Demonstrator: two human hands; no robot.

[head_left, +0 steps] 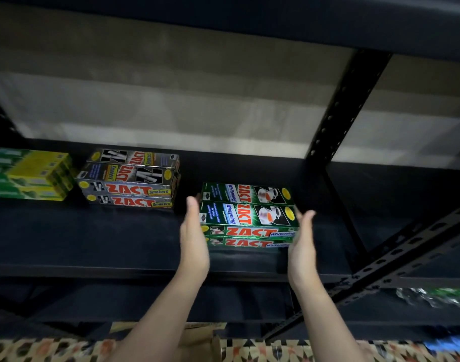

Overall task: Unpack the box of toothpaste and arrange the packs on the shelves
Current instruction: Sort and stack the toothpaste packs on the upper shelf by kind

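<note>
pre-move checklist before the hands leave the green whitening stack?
1. Green ZACT Whitening carton stack resting on black metal shelf: ok.
2. Stack squared, cartons aligned: ok.
3. Left hand and right hand flat at the stack's ends, fingers open: ok.
4. Gap to silver ZACT Smokers carton stack: ok.
5. Hands touching the cartons: cannot tell.
6. Supply box contents: cannot tell.
</note>
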